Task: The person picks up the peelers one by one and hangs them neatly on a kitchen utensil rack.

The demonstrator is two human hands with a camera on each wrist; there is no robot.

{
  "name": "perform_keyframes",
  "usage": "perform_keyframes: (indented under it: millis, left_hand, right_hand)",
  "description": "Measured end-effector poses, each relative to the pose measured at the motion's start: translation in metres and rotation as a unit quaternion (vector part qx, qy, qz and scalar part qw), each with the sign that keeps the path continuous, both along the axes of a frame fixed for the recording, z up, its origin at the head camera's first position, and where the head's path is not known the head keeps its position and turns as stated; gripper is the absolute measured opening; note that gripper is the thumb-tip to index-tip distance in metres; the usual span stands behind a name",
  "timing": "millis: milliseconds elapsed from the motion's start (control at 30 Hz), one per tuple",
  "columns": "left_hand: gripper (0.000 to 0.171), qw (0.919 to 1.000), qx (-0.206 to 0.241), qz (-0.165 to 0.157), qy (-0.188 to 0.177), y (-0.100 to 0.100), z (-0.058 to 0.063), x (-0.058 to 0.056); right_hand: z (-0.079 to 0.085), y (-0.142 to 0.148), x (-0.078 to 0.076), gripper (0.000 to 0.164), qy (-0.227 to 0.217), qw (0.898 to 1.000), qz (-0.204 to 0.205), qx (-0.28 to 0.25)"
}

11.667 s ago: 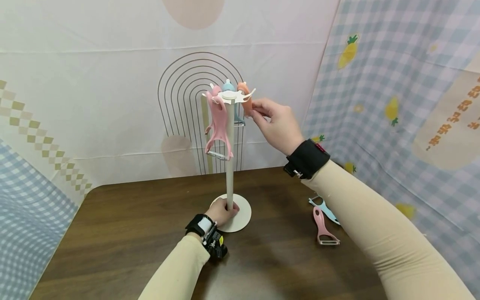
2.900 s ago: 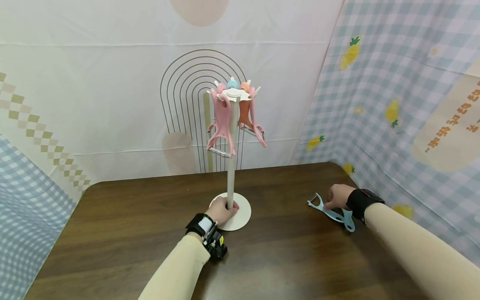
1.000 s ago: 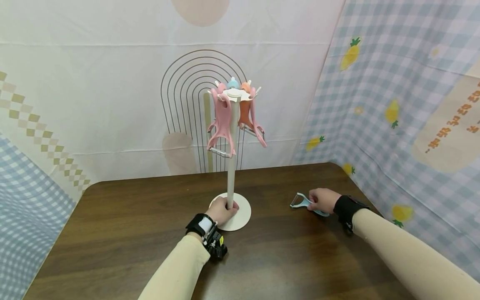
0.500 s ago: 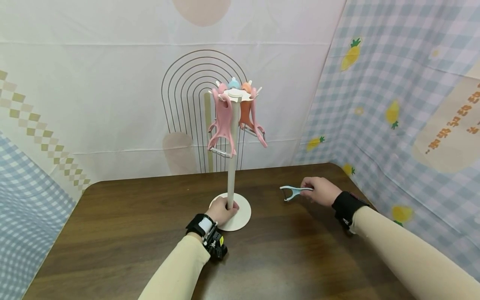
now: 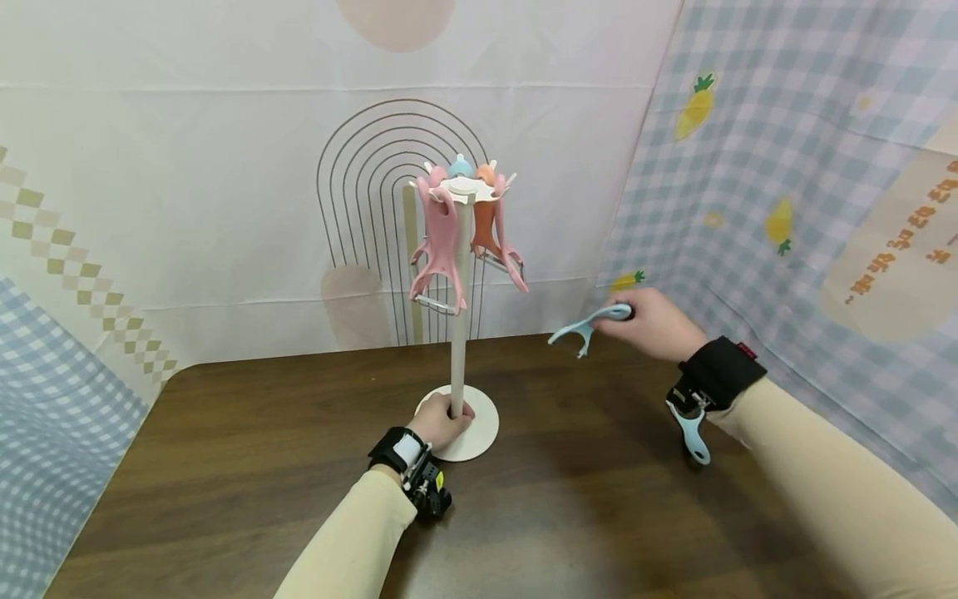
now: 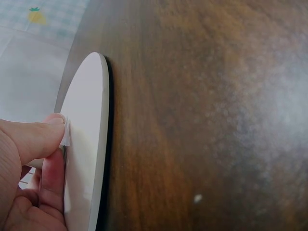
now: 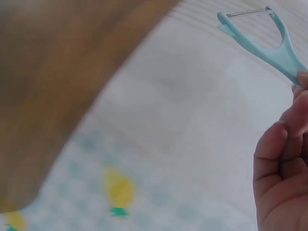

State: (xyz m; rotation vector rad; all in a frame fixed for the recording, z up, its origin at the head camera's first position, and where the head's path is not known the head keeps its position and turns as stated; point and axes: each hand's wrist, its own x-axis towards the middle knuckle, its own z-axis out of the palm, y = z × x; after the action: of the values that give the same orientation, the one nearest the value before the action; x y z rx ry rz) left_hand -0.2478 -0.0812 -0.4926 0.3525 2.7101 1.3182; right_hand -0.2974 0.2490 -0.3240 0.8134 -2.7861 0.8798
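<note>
My left hand (image 5: 440,422) grips the foot of the white stand's pole (image 5: 460,358), just above its round base (image 5: 485,424). In the left wrist view, thumb and fingers close round the pole beside the base (image 6: 89,120). My right hand (image 5: 657,324) holds a light-blue peeler (image 5: 602,315) in the air right of the stand. Its blade end points left, clear of the fingers, as the right wrist view shows the peeler (image 7: 279,57) too. On the stand's hooks hang pink peelers (image 5: 441,241), an orange peeler (image 5: 484,220) and a blue peeler (image 5: 460,168), mostly hidden.
A second light-blue peeler (image 5: 693,437) lies on the brown table (image 5: 299,416) beneath my right wrist, partly covered by the wrist camera. A white cloth (image 5: 224,208) hangs behind the table, and a checked cloth (image 5: 748,249) hangs on the right.
My right hand has lifted the blue peeler off the table, raising it up and back. The other blue peeler shows again under the wrist. Earlier, an orange and a pink peeler went onto the stand.
</note>
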Motion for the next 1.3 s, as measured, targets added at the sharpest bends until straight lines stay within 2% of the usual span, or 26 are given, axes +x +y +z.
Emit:
perform_keyframes:
  millis: [167,333,567,833,1133,1300]
  left_hand:
    - [0.005,1.0000,-0.004,0.002,0.000,0.000,0.001,0.001]
    - [0.005,1.0000,-0.003,-0.005,0.007,-0.001,-0.002,0.000]
    - [0.005,1.0000,0.002,-0.004,-0.002,0.000,-0.002,0.001]
    - [0.005,1.0000,-0.001,-0.003,0.001,-0.001,-0.004,-0.001]
    - [0.006,1.0000,0.002,-0.003,0.000,-0.001,-0.003,0.000]
    - [0.005,1.0000,0.005,-0.005,0.001,-0.001,-0.002,0.001]
  right_hand:
    - [0.036,-0.012,0.009,0.024,-0.016,0.999,-0.026,-0.039]
    - [0.058,-0.019,0.017,0.023,-0.015,0.998,-0.016,-0.062]
    - [0.071,-0.025,0.026,0.021,0.013,0.997,0.008,-0.077]
    - [0.085,-0.044,0.038,0.017,0.079,0.993,0.050,-0.078]
    - [0.094,-0.066,0.046,0.010,0.159,0.977,0.098,-0.107]
    - [0.104,-0.084,0.049,0.014,0.177,0.974,0.110,-0.087]
